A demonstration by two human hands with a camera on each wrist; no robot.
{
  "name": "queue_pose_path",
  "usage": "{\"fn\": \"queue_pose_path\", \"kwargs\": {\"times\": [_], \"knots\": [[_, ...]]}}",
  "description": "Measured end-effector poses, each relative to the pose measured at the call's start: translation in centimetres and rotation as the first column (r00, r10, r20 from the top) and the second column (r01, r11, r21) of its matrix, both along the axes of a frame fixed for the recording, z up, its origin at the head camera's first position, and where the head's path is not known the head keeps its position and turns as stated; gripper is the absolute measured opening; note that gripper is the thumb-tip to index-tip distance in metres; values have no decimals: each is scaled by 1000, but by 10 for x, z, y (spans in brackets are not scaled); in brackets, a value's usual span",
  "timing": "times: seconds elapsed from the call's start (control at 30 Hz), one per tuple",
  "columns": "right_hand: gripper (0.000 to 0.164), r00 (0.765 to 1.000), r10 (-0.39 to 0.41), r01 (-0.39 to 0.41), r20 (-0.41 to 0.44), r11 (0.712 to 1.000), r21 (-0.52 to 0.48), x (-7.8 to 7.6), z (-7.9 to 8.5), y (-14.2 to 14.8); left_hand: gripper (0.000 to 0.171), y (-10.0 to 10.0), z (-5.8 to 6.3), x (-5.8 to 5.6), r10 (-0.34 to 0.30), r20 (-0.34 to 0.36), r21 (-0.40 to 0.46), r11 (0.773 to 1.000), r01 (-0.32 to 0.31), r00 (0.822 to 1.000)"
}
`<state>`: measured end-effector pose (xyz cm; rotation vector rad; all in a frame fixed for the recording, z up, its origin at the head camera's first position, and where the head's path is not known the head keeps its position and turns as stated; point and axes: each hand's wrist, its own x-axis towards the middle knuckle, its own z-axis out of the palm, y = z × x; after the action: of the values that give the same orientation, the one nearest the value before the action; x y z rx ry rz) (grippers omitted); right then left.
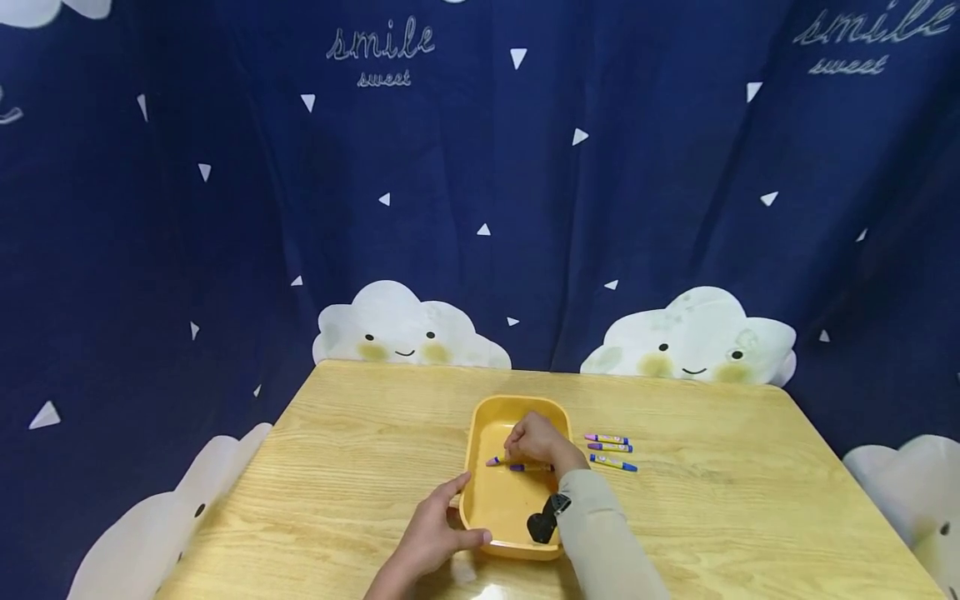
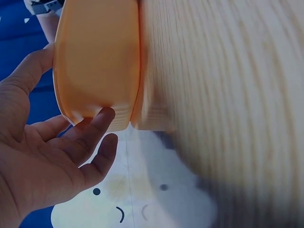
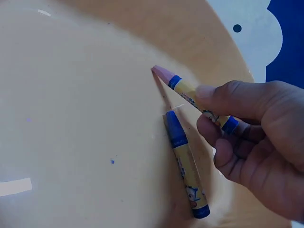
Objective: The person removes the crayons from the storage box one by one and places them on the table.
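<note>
A yellow-orange plastic tray (image 1: 504, 517) stands on the table. Inside it my right hand (image 1: 536, 437) pinches a pink crayon (image 3: 192, 97) between thumb and fingers, its pink tip slanting toward the tray floor. Beneath that lies a dark blue crayon (image 3: 187, 166) on the tray floor, also in its yellow wrapper. My left hand (image 1: 438, 525) touches the tray's near left corner, thumb on the front rim and fingers along the left side. In the left wrist view the fingers of the left hand (image 2: 57, 147) rest against the outside of the tray wall (image 2: 99, 57).
To the right of the tray lie a pink crayon (image 1: 606, 438), a purple crayon (image 1: 610, 447) and a blue crayon (image 1: 613, 462) on the wooden table (image 1: 720, 500). A dark blue curtain (image 1: 450, 167) with clouds hangs behind. A black device (image 1: 547, 518) is strapped to the right wrist.
</note>
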<state>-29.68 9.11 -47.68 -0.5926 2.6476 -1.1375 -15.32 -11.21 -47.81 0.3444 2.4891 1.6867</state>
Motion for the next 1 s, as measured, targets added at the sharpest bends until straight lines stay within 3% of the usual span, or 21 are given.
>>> {"fn": "queue_pose_path", "kwargs": {"times": [0.2,0.33,0.8,1.0], "knots": [[8,999,0,-2,49,999,47,1,-1,0,90,-1,0,1,4,9,-5,1000,-4,1000],[7,998,-15,14,68,1000,17,1,1,0,90,-1,1,1,-3,13,-1,1000,3,1000],[3,995,35,-37,-94,999,-16,9,30,11,90,-1,0,1,0,23,31,1000,-1,1000],[4,994,25,-31,-105,998,-55,18,38,15,90,-2,1,3,-10,26,27,1000,9,1000]]}}
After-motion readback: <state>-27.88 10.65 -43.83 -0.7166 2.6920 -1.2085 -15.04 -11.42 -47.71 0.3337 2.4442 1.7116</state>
